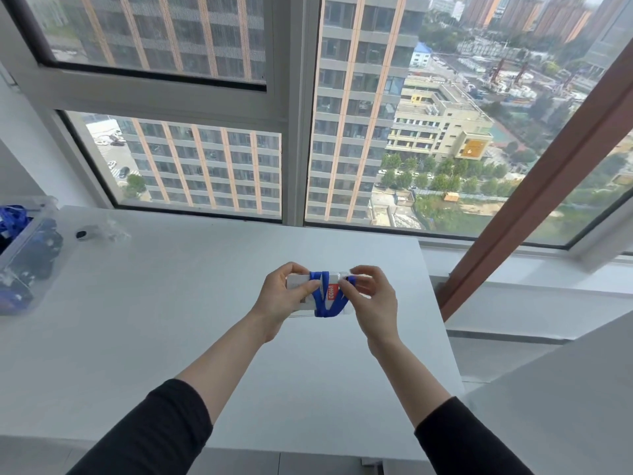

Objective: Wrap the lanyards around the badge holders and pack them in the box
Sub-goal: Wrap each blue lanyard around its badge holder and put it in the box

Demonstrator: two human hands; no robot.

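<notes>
Wrapping nearly done: gripping badge holder (297, 281) in left hand (281, 299), pinching lanyard (326, 310) tail with right hand (375, 298); packing into nine-o'clock box (32, 246) yet to come.

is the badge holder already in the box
No, the left hand grips the badge holder above the white table while the right hand pinches its blue lanyard, apart from the clear box.
</notes>
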